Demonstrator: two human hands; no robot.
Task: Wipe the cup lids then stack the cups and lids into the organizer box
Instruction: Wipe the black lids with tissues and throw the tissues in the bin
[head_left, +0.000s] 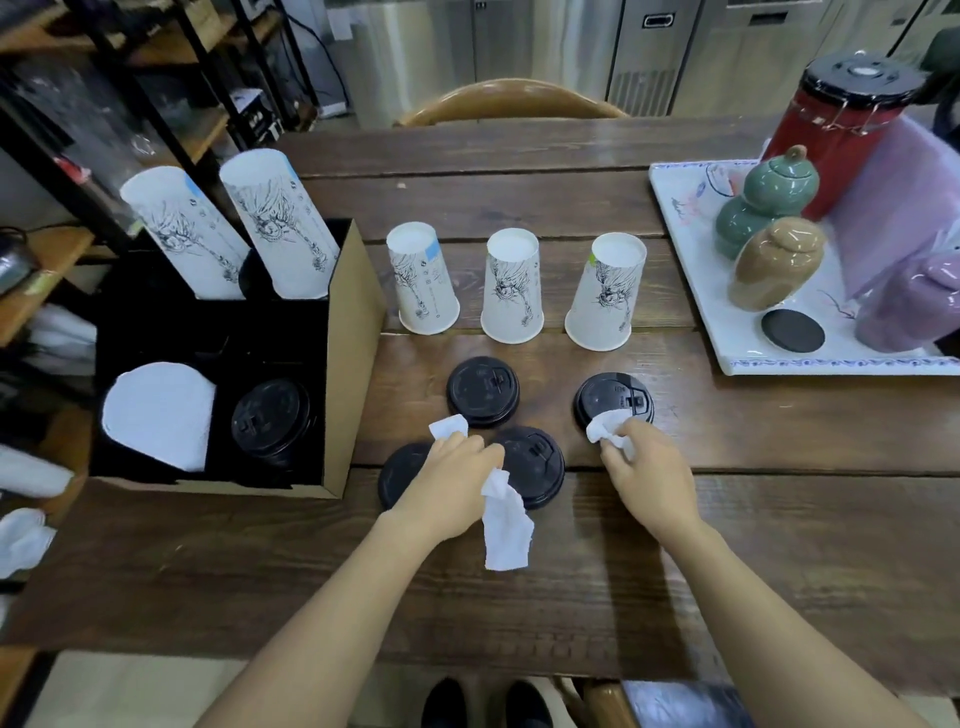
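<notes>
Three white printed paper cups (511, 286) stand upside down in a row on the wooden table. In front of them lie several black lids. My left hand (447, 480) is shut on a white tissue (506, 525) and rests between the near-left lid (400, 470) and the middle lid (537, 462). My right hand (649, 470) is shut on a second crumpled tissue (608, 423), pressed on the near edge of the right lid (613, 397). A far lid (483, 389) lies untouched. The cardboard organizer box (353, 332) at left holds cup stacks (275, 228) and stacked lids (270, 418).
A white tray (691, 249) at the right carries ceramic jars, a red canister (836, 135) and a black coaster. A wooden chair back (511, 101) stands beyond the table's far edge. Shelving fills the left side. My feet show below the near table edge.
</notes>
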